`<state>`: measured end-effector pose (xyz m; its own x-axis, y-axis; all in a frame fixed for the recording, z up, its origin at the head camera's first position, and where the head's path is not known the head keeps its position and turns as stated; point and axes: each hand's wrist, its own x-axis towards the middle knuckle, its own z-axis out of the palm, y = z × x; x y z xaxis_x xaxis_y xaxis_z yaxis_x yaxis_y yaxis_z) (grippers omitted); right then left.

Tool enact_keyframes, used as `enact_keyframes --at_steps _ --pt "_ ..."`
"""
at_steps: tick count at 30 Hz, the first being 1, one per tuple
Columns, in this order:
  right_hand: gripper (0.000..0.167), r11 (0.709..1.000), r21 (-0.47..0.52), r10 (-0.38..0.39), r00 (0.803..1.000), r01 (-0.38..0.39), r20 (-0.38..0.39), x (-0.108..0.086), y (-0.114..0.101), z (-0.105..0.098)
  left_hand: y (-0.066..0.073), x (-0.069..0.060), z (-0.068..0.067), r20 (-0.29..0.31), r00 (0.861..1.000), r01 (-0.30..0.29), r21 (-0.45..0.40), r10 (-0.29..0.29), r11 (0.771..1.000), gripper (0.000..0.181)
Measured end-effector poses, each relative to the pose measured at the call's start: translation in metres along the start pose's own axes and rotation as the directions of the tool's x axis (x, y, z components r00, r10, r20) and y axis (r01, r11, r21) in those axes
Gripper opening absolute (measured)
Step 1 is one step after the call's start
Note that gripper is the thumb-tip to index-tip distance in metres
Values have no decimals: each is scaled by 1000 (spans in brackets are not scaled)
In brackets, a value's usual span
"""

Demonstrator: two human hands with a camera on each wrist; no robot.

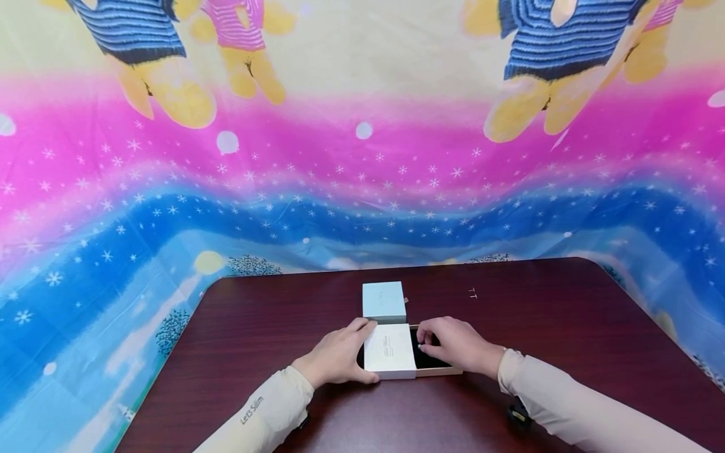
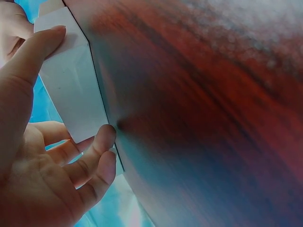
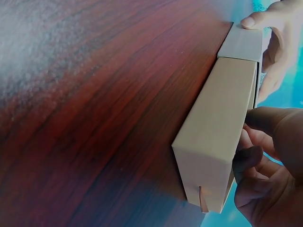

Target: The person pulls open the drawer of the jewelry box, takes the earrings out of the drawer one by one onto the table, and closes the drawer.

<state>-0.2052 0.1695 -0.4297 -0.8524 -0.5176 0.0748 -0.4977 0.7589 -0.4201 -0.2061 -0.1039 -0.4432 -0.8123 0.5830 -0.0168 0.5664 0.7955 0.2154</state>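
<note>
Left grip [image 1: 335,355] clamps sleeve [image 1: 391,352] from 9 o'clock by opposite edges, probably best for light, stiff card; right grip [image 1: 457,345], at drawer [image 1: 438,372], 3 o'clock, cannot tell.

Left sleeve [image 1: 266,406]: long, pale cream, cloth creased toward the wrist; dark lettering [image 1: 252,410] along forearm, roughly "Let's Slim". Right sleeve [image 1: 583,402]: same cream, cuff [image 1: 511,365] gathered. Black device [image 1: 518,413] beneath, yellowish mark; dark piece [image 1: 304,420] under left wrist, mostly hidden
</note>
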Motion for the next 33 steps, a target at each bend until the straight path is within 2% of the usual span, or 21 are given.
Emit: enact_keyframes --at_steps 22,33 --pt "10 995 -100 -20 1000 18 -20 3 -2 7 -1 -1 2 -27 999 -23 5 23 1000 104" --pt "12 992 -123 -23 1000 20 -17 5 0 7 -2 0 1 -14 1000 -4 10 4 1000 106"
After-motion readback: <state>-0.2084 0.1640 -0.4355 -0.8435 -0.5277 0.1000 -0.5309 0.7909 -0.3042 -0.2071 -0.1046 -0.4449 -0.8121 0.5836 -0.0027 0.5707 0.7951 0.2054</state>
